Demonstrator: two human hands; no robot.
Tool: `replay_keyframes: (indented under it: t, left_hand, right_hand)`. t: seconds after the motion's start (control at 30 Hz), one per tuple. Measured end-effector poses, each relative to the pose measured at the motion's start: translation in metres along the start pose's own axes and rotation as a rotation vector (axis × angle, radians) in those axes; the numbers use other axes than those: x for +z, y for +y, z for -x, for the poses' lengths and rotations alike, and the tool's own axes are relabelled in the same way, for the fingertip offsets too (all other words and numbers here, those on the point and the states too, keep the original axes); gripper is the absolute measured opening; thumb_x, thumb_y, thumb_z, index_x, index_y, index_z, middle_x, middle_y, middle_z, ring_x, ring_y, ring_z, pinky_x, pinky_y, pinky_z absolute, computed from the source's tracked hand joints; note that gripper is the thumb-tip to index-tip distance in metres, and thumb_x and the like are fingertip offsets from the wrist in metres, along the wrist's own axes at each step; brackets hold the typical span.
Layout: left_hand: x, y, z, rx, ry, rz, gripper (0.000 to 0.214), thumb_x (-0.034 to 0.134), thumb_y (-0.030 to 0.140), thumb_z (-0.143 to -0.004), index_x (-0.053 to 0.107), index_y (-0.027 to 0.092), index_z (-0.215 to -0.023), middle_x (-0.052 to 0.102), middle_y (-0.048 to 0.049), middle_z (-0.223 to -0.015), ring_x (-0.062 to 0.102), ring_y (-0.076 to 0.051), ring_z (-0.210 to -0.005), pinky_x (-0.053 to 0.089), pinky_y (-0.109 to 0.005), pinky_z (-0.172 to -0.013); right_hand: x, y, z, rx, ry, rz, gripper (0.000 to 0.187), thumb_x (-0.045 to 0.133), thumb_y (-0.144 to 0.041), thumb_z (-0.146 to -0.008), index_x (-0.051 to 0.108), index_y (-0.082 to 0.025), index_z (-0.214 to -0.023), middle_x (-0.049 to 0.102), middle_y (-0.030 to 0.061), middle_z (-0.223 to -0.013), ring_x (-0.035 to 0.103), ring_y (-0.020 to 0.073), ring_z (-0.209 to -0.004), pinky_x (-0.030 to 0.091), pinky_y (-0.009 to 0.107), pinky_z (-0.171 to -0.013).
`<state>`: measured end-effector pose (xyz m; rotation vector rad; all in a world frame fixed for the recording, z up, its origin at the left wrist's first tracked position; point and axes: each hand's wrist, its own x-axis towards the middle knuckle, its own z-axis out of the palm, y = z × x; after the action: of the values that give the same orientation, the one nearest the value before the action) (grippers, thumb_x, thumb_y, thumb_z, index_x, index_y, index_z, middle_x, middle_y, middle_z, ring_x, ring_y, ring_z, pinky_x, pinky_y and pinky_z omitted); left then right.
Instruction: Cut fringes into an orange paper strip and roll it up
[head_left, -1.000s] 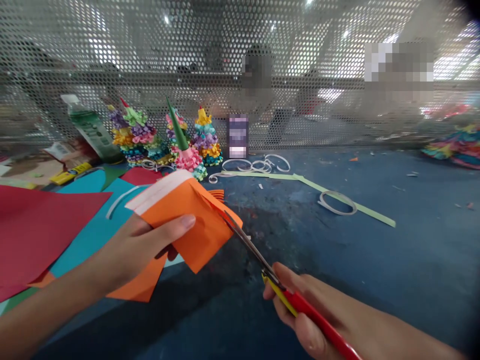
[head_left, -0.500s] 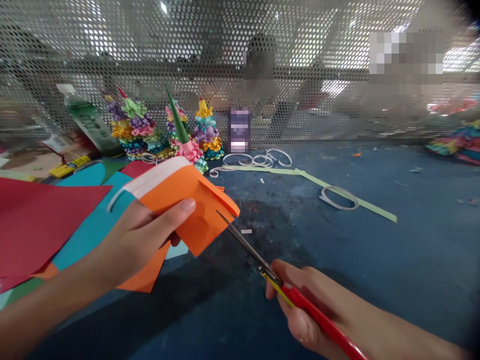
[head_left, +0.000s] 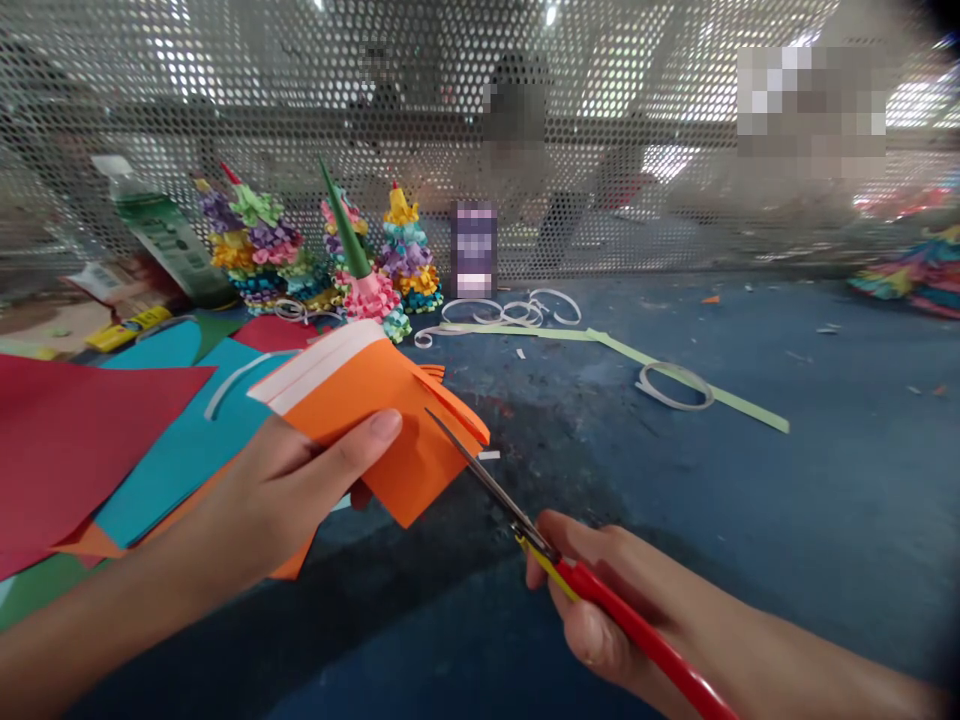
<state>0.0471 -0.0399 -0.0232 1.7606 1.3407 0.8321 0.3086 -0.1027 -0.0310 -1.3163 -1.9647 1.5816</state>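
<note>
Orange paper [head_left: 420, 470] sits mid-frame, pinched in the left hand [head_left: 292, 490]: thumb flat on top, other fingers mostly hidden underneath. Right hand [head_left: 649, 580], lower right, is wrapped round red-and-yellow scissors [head_left: 600, 592], no slack in the grip. Scissors' long axis runs diagonally, lower right to mid-frame, tip over the paper's right part, just beside the cut strip. From right fingers, paper lies up-left; left hand's nearer, gripping it. Blade gap: can't tell.
</note>
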Motion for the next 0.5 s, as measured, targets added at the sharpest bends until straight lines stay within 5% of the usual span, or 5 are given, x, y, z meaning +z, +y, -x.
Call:
replay_keyframes:
  t: [0.17, 0.33, 0.43, 0.5]
  left_hand:
    - [0.0004, 0.0027, 0.0007, 0.039, -0.029, 0.043, 0.026, 0.053, 0.04, -0.087, 0.052, 0.02, -0.07, 0.048, 0.0062, -0.058, 0.045, -0.007, -0.049, 0.037, -0.015, -0.043]
    - [0.0031, 0.0067, -0.0043, 0.056, -0.03, 0.092, 0.025, 0.054, 0.037, -0.086, 0.052, 0.02, -0.067, 0.048, 0.0059, -0.057, 0.045, -0.007, -0.049, 0.036, -0.015, -0.043]
    - [0.0017, 0.0039, -0.0061, 0.044, -0.029, 0.112, 0.027, 0.055, 0.037, -0.085, 0.051, 0.019, -0.066, 0.047, 0.006, -0.057, 0.043, -0.006, -0.047, 0.033, -0.014, -0.04]
    - [0.0008, -0.0004, -0.006, 0.001, -0.024, 0.115, 0.027, 0.056, 0.039, -0.085, 0.052, 0.019, -0.068, 0.047, 0.006, -0.058, 0.044, -0.006, -0.048, 0.033, -0.014, -0.04]
  right_hand:
    - [0.0011, 0.0027, -0.0026, 0.045, -0.018, -0.124, 0.049, 0.052, -0.068, -0.079, 0.054, -0.019, -0.082, 0.055, 0.0017, -0.075, 0.046, 0.0123, -0.063, 0.043, 0.022, -0.056]
    - [0.0041, 0.0027, -0.007, 0.213, -0.059, -0.385, 0.053, 0.029, -0.065, -0.09, 0.054, -0.019, -0.079, 0.059, 0.0006, -0.071, 0.045, 0.0092, -0.055, 0.038, 0.02, -0.048]
    - [0.0037, 0.0037, -0.0066, 0.216, -0.054, -0.356, 0.059, 0.021, -0.065, -0.091, 0.054, -0.019, -0.076, 0.054, -0.0006, -0.063, 0.043, 0.0088, -0.052, 0.037, 0.02, -0.046]
    - [0.0026, 0.0055, -0.0047, 0.163, -0.025, -0.259, 0.055, 0.032, -0.069, -0.087, 0.055, -0.019, -0.079, 0.049, -0.0019, -0.06, 0.04, 0.0091, -0.051, 0.036, 0.019, -0.045]
